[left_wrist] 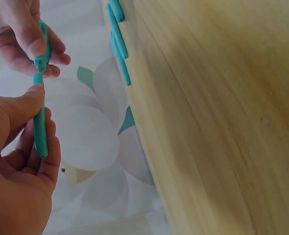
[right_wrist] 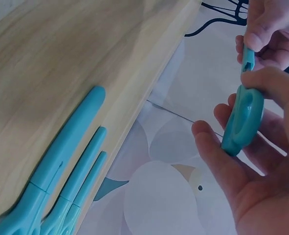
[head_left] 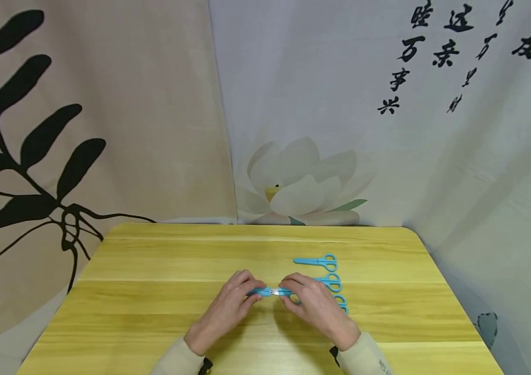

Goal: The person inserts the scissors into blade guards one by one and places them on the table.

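Observation:
Between the two hands is a pair of blue scissors (right_wrist: 252, 115), its sheath partly off and a short stretch of silver blade (head_left: 275, 292) bare between handle and sheath. The left hand (head_left: 231, 297) pinches the blue sheath (left_wrist: 40, 129) between thumb and fingers. On the other side, the right hand (head_left: 314, 302) holds the scissors by the handle loops, thumb and fingers around them. Both hands are above the front middle of the table. Just beyond and beside the right hand lie three more sheathed blue scissors (right_wrist: 68, 139); in the head view that hand partly covers the nearer ones.
The yellow wood-grain table (head_left: 153, 271) has rounded far corners. Behind it hangs a pale curtain (head_left: 321, 94) printed with a lotus flower, dark leaves and black characters. The three scissors lie in a column, with their handles to the right.

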Available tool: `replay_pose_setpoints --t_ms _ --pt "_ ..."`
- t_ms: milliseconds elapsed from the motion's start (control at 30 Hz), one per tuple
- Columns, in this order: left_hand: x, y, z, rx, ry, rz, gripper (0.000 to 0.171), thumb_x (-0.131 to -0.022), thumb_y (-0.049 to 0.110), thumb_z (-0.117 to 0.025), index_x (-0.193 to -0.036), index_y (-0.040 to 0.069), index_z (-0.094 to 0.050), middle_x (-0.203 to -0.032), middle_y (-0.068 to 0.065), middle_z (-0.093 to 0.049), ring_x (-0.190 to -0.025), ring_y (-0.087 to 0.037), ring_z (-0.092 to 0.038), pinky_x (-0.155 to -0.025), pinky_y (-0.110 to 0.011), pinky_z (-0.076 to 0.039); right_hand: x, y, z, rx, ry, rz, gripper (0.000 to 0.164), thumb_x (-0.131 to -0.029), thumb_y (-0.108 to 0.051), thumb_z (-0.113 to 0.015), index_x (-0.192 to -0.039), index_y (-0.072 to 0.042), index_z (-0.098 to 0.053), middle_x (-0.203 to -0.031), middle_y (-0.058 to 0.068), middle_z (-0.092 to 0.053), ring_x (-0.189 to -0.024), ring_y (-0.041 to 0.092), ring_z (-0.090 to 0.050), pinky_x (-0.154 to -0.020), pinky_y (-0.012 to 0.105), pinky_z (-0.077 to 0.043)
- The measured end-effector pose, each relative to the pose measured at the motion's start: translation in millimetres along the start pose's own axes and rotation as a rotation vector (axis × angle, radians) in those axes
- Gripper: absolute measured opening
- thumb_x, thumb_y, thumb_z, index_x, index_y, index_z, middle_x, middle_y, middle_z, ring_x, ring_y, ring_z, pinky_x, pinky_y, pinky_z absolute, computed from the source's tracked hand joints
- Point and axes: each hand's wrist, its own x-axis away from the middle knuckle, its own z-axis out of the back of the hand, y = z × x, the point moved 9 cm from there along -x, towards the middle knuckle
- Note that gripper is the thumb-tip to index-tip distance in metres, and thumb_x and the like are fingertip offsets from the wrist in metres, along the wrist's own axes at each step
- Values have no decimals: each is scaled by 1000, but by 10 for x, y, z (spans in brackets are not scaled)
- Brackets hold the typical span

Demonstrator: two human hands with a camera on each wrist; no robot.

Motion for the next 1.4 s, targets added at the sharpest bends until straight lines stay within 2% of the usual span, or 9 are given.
replay_pose_setpoints --t_ms 133,333,400,733,1400 --pt "7 -14 -2 12 -8 6 18 -92 9 -78 -109 11 -76 -98 5 -58 -87 -8 -49 -72 -23 -48 -9 -10 -6 -4 -3 9 21 -84 -14 -88 -102 -12 -76 -105 -3 -72 -85 10 -70 -69 26 -59" --pt "3 46 5 -75 9 -72 15 -92 9 -78 -107 10 -76 -98 4 -57 -87 -8 -50 -73 -22 -49 -9 -25 -11 2 -17 8 22 -85 -13 -87 -103 -10 -76 -106 -1 -72 -87 12 -71 -69 26 -59" --pt "5 51 5 -78 13 -83 15 -92 9 -78 -107 10 -76 -97 5 -57 -87 -8 -51 -73 -22 -49 -7 -30 -12 1 -19 12 22 -84 -13 -87 -103 -10 -76 -106 0 -72 -87 13 -71 -70 27 -59" --pt "-3 82 15 -69 23 -106 15 -92 9 -78 -107 10 -76 -98 5 -57 -88 -9 -50 -74 -22 -49 20 -21 -19 -16 -41 4 21 -87 -14 -86 -105 -10 -75 -107 -1 -71 -86 12 -70 -69 25 -58" --pt "-57 119 35 -47 33 -106 17 -92 8 -78 -108 10 -75 -98 4 -57 -88 -9 -51 -73 -22 -50 -36 -48 48 -37 -11 9 18 -89 -15 -84 -103 -11 -75 -106 -1 -71 -88 13 -71 -72 27 -60"
